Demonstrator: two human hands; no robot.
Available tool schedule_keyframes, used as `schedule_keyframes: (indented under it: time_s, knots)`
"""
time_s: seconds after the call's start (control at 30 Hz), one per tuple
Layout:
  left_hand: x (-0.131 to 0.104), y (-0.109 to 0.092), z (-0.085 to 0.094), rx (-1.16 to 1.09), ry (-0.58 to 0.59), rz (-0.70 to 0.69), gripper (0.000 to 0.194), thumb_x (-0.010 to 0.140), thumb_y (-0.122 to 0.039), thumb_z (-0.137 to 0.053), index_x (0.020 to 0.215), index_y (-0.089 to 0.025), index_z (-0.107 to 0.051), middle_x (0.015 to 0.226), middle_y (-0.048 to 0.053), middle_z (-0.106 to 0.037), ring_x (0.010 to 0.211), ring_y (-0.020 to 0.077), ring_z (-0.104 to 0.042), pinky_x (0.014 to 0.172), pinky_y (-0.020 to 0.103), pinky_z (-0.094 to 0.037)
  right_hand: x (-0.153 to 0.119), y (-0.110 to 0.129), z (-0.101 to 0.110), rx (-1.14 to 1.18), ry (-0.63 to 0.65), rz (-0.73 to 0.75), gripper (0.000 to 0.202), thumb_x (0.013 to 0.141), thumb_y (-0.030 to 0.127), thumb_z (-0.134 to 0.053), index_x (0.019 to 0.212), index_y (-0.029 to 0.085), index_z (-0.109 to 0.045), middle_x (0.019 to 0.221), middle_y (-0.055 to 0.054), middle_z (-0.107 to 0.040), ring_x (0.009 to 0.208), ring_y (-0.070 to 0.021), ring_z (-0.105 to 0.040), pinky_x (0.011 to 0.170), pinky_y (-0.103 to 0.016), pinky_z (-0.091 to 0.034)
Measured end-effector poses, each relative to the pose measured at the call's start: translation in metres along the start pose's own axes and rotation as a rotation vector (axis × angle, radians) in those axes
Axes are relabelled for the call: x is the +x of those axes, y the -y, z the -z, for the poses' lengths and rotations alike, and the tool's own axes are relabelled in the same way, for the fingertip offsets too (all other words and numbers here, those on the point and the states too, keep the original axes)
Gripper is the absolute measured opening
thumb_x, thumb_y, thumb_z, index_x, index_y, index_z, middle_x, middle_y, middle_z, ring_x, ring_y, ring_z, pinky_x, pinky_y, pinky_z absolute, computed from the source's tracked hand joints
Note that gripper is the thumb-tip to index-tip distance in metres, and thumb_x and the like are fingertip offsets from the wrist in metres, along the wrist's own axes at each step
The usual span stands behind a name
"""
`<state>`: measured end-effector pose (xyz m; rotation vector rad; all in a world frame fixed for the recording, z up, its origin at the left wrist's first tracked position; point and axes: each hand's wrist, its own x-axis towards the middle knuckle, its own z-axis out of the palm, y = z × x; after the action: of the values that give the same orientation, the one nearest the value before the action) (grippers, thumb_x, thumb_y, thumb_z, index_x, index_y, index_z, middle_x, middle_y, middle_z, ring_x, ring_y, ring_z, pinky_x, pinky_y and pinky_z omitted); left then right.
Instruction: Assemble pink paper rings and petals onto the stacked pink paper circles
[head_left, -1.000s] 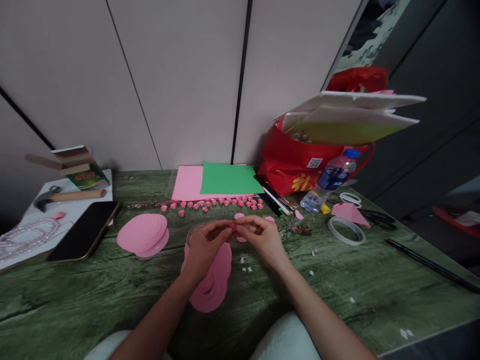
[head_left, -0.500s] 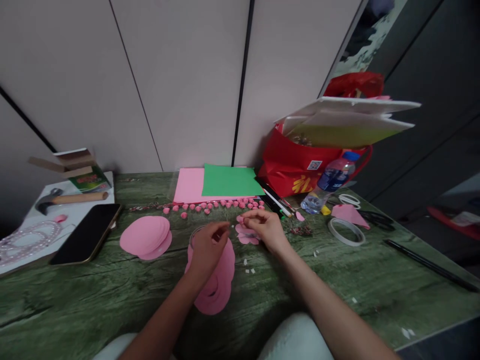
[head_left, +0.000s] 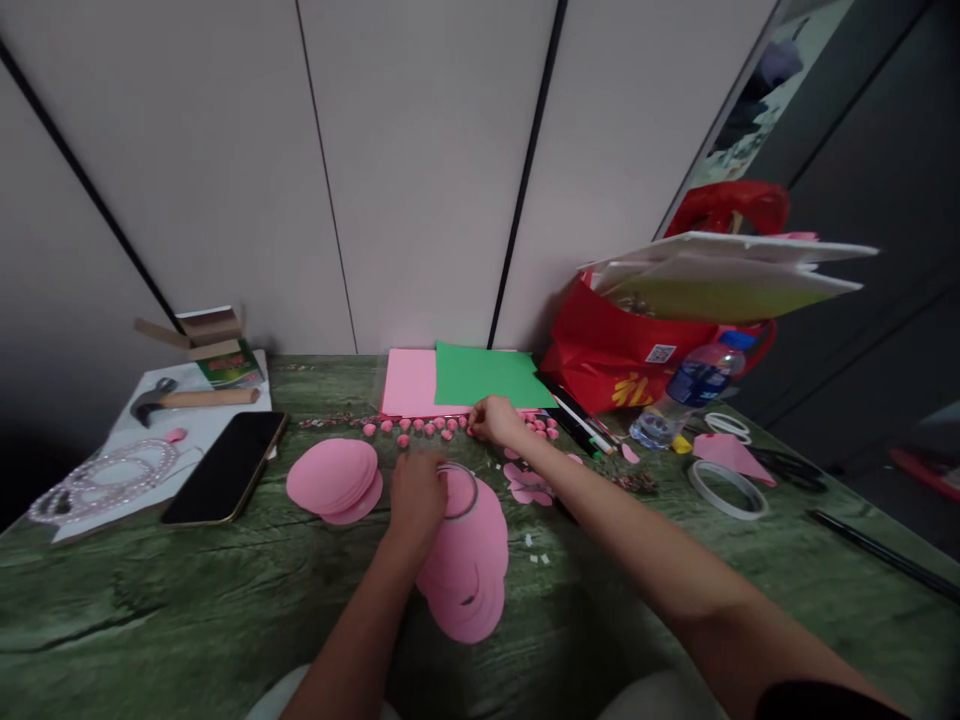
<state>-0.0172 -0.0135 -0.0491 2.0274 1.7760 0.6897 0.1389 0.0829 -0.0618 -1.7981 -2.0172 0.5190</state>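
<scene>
My right hand (head_left: pixel 496 422) reaches forward to a row of small pink paper roses (head_left: pixel 429 428). Its fingertips are pinched together on one rose in that row. My left hand (head_left: pixel 418 490) is closed, its fingers curled down at the left edge of a ring-shaped roll of tape (head_left: pixel 466 512); whatever they hold is hidden. Beneath the ring lie stacked pink paper cutouts with scalloped edges (head_left: pixel 469 575). A pink petal-shaped flower piece (head_left: pixel 529 487) lies under my right forearm. To the left rests a pile of round pink paper pieces (head_left: pixel 332 478).
Pink and green paper sheets (head_left: pixel 491 378) lie at the back. On the left are a phone (head_left: pixel 225 468), a hammer (head_left: pixel 199 399) and bead strings (head_left: pixel 105 480). Right: a red bag (head_left: pixel 592 350), a water bottle (head_left: pixel 694 390), white tape (head_left: pixel 727 490) and a black pen (head_left: pixel 881 552).
My right hand has moved from beside the flower piece forward to the row of roses. My left hand has lowered to the tape ring's left side. The view has shifted left.
</scene>
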Motion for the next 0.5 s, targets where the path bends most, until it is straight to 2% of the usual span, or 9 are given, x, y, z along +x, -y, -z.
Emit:
schedule_keyframes:
  time_s: [0.17,0.3,0.4,0.5]
  knots:
    - [-0.001,0.001,-0.001,0.132,0.018,0.039,0.026,0.069,-0.010,-0.048,0.088,-0.015,-0.066,0.088,0.015,-0.063,0.087,0.0313,-0.057,0.075,0.039,-0.040,0.000,0.007,0.005,-0.105,0.019,0.035,0.018,0.062,0.003,-0.057,0.069,0.013,-0.070,0.068,-0.008,-0.070,0.062,-0.0150,-0.061,0.056,-0.020,-0.039]
    - [-0.001,0.003,-0.002,0.160,0.007,0.046,0.030,0.070,-0.006,-0.044,0.092,-0.011,-0.064,0.094,0.019,-0.061,0.087,0.0317,-0.058,0.075,0.039,-0.041,-0.010,0.011,0.026,-0.138,0.004,0.062,0.024,0.065,0.002,-0.053,0.078,0.013,-0.071,0.074,-0.007,-0.071,0.066,-0.0147,-0.062,0.058,-0.020,-0.040]
    - [-0.001,0.006,-0.003,0.163,-0.005,0.049,0.035,0.071,-0.001,-0.037,0.092,-0.009,-0.064,0.095,0.021,-0.060,0.083,0.0314,-0.059,0.073,0.040,-0.042,-0.032,0.016,0.044,-0.146,-0.001,0.089,0.022,0.066,0.003,-0.054,0.077,0.013,-0.070,0.074,-0.007,-0.070,0.067,-0.0149,-0.062,0.058,-0.020,-0.039]
    - [0.002,0.013,-0.004,0.137,-0.006,0.038,0.035,0.072,0.000,-0.036,0.088,-0.010,-0.065,0.090,0.019,-0.063,0.084,0.0293,-0.060,0.074,0.038,-0.042,-0.070,0.023,0.056,-0.143,0.030,0.152,0.019,0.066,0.005,-0.055,0.072,0.015,-0.069,0.069,-0.004,-0.069,0.063,-0.0138,-0.060,0.059,-0.020,-0.038]
